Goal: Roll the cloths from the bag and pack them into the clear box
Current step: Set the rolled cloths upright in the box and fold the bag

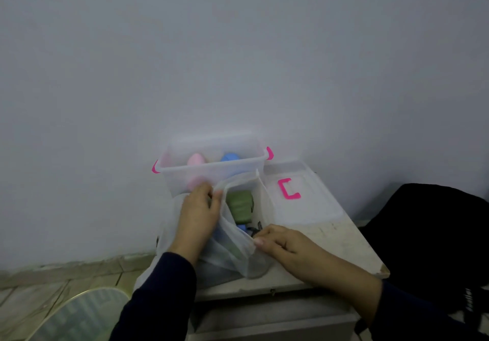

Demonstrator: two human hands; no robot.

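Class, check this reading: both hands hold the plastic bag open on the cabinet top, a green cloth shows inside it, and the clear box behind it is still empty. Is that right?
Not quite. The clear box is not empty: the head view shows a pink roll and a blue roll already in it. The rest stands: left hand and right hand hold the bag open, with the green cloth inside.

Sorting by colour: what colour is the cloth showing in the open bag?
Green, seen in the head view.

bag (232,250) before box (211,174) | lid (299,195) right | rolls (197,162) in box
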